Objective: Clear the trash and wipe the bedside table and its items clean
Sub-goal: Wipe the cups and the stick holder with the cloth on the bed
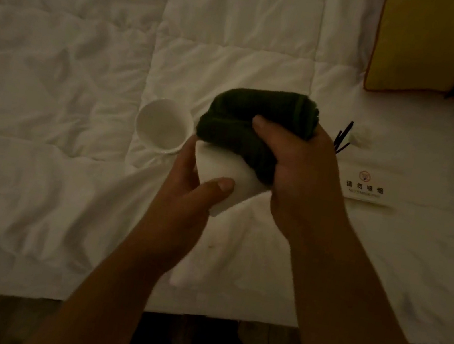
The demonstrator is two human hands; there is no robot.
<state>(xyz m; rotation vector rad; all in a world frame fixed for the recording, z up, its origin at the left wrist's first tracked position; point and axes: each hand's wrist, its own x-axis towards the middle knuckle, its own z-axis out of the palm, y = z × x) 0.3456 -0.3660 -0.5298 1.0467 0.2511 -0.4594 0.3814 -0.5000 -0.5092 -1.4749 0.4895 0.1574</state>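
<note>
A white sign [365, 185] lies flat on a white quilt [69, 85], at about three o'clock from the hands. It carries a small red circular no-smoking symbol, a line of Chinese characters, and beneath them small print that seems to read "NO SMOKING", though it is blurred.

Two white cups are in view. One cup [163, 126] lies tilted on the quilt at nine o'clock from the hands, its mouth facing up toward the camera; it looks empty. The left hand [186, 192] grasps the second cup [225, 182] around its side, thumb across the front, holding it above the quilt.

The right hand [300, 178] clenches one dark green cloth [245, 127], bunched and pressed over the held cup's upper end, so the cup's inside is hidden.

At two o'clock from the hands, a few thin black sticks [343, 137] lie beside a small white crumpled object [362, 138]. One yellow cushion [427, 46] sits at the upper right corner.
</note>
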